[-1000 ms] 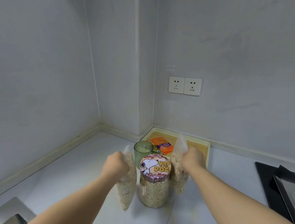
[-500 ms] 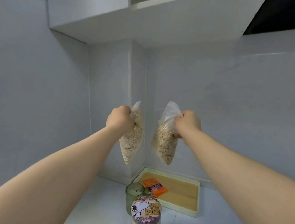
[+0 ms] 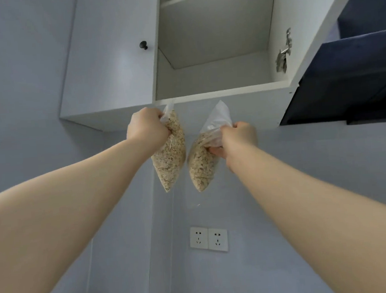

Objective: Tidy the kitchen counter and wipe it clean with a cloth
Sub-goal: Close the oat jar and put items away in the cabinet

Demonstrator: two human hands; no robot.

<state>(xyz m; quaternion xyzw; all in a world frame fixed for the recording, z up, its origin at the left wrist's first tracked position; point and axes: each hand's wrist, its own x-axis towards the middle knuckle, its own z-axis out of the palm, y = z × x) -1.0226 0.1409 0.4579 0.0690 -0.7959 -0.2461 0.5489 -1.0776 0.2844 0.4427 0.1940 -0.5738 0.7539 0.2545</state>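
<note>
My left hand grips the top of a clear plastic bag of oats, which hangs below it. My right hand grips the neck of a second bag of oats. Both bags are raised side by side, a small gap between them, just below the bottom edge of an open wall cupboard. The cupboard's lower shelf shows nothing on it. The counter is out of view.
A shut cupboard door with a black knob is left of the open compartment. A metal hinge sits on the right inner wall. A dark range hood juts out at right. A double wall socket is below.
Both hands lifted the oat bags from the counter, beside the jar, up to just below the cupboard. My view tilted upward, so the counter, jar and tray dropped out of sight.
</note>
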